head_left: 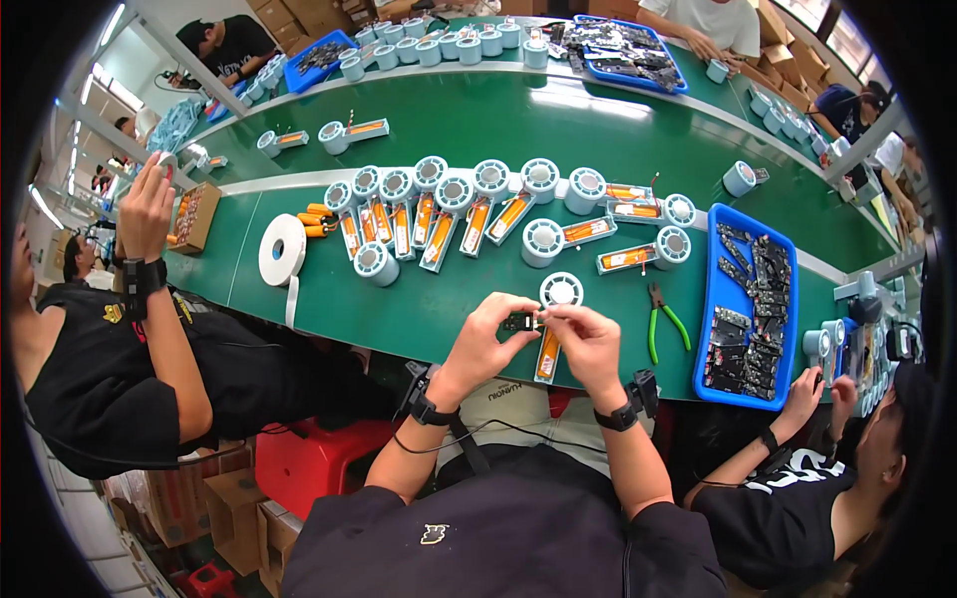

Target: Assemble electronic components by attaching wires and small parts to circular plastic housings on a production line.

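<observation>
My left hand pinches a small dark circuit board between thumb and fingers. Against the board's right end, my right hand is closed in a pinch; what its fingertips grip is too small to make out. Just beneath both hands lies a light-blue handheld fan body, its round grille facing up. An orange battery shows in its open handle, which points toward me. Right of my right hand, green-handled cutters rest on the green table.
Several similar fan bodies stand in a row beyond my hands. A blue tray of circuit boards sits at right. To the left are a white tape roll and loose orange batteries. Co-workers sit close on both sides.
</observation>
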Demonstrator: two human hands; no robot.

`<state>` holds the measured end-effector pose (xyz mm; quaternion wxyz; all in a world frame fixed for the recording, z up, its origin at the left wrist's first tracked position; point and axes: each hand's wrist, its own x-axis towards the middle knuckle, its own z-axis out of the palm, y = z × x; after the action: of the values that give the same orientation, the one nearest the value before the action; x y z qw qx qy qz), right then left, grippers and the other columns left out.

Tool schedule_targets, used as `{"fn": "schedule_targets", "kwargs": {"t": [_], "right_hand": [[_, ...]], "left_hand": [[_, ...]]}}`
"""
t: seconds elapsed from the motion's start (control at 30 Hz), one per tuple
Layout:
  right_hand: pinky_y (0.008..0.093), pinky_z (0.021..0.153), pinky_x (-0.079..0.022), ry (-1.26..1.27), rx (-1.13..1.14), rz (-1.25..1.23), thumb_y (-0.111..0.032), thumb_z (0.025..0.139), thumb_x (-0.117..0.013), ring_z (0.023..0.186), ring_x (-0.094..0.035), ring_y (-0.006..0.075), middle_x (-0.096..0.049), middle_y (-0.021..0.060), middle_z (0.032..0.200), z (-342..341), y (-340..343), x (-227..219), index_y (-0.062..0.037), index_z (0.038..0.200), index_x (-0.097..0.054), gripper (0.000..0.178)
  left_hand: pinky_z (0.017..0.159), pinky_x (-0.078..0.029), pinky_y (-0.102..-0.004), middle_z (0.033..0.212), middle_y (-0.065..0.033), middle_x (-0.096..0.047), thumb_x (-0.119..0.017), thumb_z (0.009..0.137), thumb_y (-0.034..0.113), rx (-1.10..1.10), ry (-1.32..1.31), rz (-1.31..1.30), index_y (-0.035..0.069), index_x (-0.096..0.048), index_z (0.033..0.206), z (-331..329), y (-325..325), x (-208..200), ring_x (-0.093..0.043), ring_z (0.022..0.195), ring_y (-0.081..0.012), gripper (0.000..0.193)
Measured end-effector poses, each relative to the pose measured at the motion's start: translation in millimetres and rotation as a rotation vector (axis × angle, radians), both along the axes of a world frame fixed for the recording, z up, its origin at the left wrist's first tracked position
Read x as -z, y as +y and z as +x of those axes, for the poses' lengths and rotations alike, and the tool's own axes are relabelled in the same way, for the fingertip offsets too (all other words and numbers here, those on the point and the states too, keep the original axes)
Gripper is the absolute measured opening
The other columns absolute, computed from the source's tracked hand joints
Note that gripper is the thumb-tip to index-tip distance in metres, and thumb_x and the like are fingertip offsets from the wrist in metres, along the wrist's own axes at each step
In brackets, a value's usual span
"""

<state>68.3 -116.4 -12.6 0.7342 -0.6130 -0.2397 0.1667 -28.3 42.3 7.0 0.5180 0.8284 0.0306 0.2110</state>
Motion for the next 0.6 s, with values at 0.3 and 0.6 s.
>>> {"fn": "schedule_targets", "kwargs": {"t": [0.3, 0.6], "right_hand": [[0.0285, 0.069, -0.058, -0.290, 0.040, -0.120, 0.005, 0.091, -0.068, 0.075, -0.073, 0.0178, -0.077, 0.0119, 0.094, 2.0, -2.4, -3.3, 0.0001, 0.112, -0.071, 0.022], [0.0372, 0.060, -0.056, -0.682, -0.055, -0.200, 0.002, 0.088, -0.069, 0.067, -0.073, 0.0275, -0.076, 0.0152, 0.086, 9.9, 10.0, -13.0, -0.0030, 0.120, -0.069, 0.033]], "left_hand": [[0.094, -0.052, -0.0372, 0.107, -0.0099, -0.071, -0.081, 0.077, 0.000, -0.023, 0.040, 0.036, 0.003, -0.068, 0.105, 3.1, -0.5, 2.0, -0.065, 0.106, -0.0280, 0.031], [0.090, -0.053, -0.0374, 0.106, -0.0106, -0.071, -0.081, 0.077, 0.002, -0.054, 0.040, 0.018, 0.002, -0.069, 0.105, -2.7, 3.3, 3.8, -0.067, 0.101, -0.0285, 0.031]]}}
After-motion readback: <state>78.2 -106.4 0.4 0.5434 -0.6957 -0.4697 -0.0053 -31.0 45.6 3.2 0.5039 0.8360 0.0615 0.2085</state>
